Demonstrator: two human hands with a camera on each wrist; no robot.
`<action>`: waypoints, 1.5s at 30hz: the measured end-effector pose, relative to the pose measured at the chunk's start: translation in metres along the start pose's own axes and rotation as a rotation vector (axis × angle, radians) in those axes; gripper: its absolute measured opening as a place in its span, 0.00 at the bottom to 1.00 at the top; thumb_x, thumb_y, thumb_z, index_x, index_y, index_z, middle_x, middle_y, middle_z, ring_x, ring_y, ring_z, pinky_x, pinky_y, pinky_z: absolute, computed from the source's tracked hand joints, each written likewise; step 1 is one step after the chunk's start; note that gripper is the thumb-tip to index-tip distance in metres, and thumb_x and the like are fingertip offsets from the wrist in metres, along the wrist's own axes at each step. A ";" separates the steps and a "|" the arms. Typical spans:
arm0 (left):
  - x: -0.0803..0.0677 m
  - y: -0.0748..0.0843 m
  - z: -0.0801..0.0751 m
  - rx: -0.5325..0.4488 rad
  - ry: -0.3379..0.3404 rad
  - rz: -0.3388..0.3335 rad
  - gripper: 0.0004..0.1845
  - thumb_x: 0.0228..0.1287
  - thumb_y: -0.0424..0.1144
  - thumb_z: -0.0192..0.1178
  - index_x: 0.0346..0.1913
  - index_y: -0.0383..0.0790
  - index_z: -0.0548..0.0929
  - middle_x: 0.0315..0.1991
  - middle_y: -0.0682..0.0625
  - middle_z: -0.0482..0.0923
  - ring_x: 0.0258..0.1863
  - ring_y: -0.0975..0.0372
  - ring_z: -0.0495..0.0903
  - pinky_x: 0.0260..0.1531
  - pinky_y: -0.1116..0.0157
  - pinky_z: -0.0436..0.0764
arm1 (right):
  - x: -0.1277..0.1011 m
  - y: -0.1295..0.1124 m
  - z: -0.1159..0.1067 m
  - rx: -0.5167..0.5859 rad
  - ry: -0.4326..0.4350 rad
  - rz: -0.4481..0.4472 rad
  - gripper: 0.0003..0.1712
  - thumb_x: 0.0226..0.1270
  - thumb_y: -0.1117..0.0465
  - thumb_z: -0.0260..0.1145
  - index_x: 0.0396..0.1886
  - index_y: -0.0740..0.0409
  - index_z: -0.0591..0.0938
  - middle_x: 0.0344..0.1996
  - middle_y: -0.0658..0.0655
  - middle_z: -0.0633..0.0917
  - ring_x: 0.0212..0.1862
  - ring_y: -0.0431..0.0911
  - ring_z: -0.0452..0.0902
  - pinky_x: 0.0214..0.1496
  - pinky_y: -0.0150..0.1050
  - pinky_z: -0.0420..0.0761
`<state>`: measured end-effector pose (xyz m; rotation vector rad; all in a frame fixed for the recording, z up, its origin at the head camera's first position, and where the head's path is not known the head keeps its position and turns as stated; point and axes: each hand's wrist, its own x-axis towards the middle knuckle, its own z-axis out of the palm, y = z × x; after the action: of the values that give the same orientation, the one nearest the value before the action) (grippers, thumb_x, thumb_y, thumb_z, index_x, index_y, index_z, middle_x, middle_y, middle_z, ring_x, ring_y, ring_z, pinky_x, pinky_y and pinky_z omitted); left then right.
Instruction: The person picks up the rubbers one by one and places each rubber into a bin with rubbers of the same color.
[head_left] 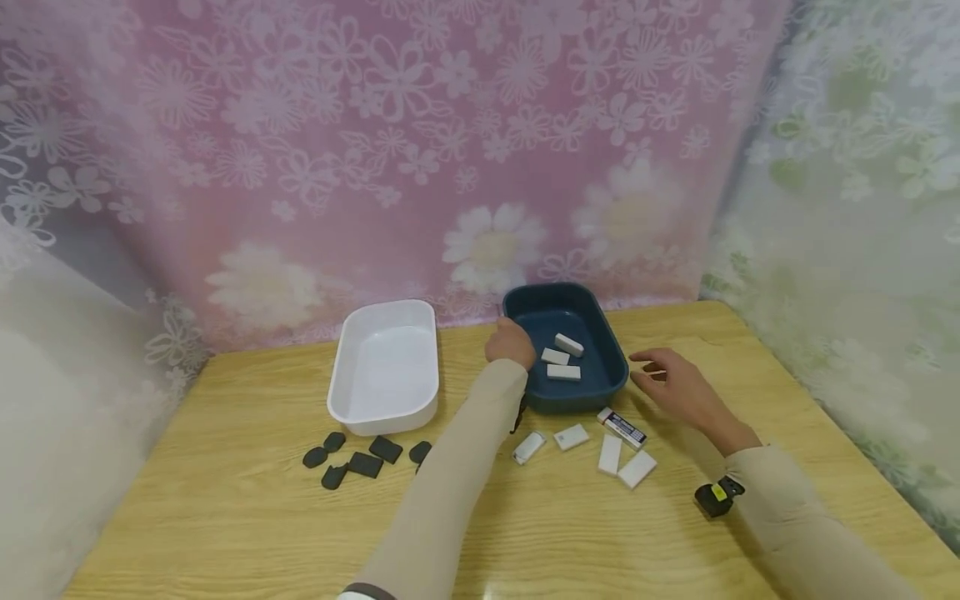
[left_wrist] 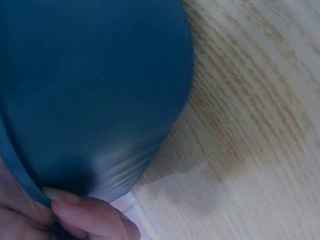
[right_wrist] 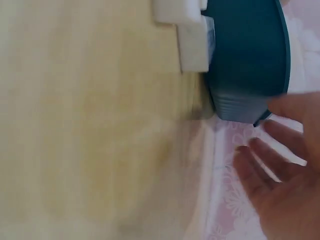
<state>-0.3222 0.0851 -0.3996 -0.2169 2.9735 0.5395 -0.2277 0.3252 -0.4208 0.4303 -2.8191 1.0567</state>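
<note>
A dark blue tray (head_left: pixel 615 354) stands at the back of the wooden table with three white erasers (head_left: pixel 563 357) inside. My left hand (head_left: pixel 508 340) grips its left rim. In the left wrist view the thumb (left_wrist: pixel 80 212) presses against the blue tray's wall (left_wrist: pixel 100 90). My right hand (head_left: pixel 652 371) hovers just right of the tray, holding nothing, and its fingers are spread in the right wrist view (right_wrist: pixel 280 175). Several white erasers (head_left: pixel 600 442) lie loose in front of the tray, one in a printed sleeve (head_left: pixel 622 427).
An empty white tray (head_left: pixel 384 367) stands left of the blue one. Several black erasers (head_left: pixel 363 457) lie scattered in front of it. A floral curtain hangs behind and to both sides of the table. Bare wood (head_left: pixel 570 533) stretches along the front.
</note>
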 end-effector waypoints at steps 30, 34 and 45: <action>0.015 0.005 0.004 0.029 0.008 -0.008 0.28 0.63 0.47 0.59 0.59 0.33 0.65 0.27 0.49 0.80 0.24 0.60 0.80 0.22 0.65 0.78 | -0.030 -0.028 0.001 -0.155 -0.274 -0.049 0.13 0.63 0.66 0.65 0.45 0.70 0.82 0.34 0.55 0.79 0.34 0.44 0.77 0.34 0.41 0.76; 0.013 0.003 0.001 0.019 0.012 -0.019 0.27 0.64 0.47 0.59 0.58 0.34 0.66 0.28 0.48 0.81 0.26 0.60 0.81 0.23 0.65 0.79 | -0.038 -0.026 -0.005 -0.123 -0.209 -0.027 0.14 0.65 0.65 0.65 0.48 0.70 0.80 0.38 0.57 0.80 0.36 0.47 0.78 0.35 0.41 0.78; -0.001 -0.002 -0.002 -0.007 0.026 -0.018 0.26 0.64 0.46 0.60 0.58 0.34 0.66 0.33 0.47 0.82 0.33 0.58 0.83 0.30 0.64 0.80 | -0.041 -0.026 -0.018 -0.054 0.082 -0.083 0.19 0.70 0.63 0.61 0.57 0.68 0.76 0.46 0.60 0.78 0.44 0.39 0.74 0.41 0.27 0.77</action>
<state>-0.3215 0.0829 -0.3982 -0.2534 2.9916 0.5499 -0.1810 0.3273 -0.3987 0.4834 -2.7258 0.9571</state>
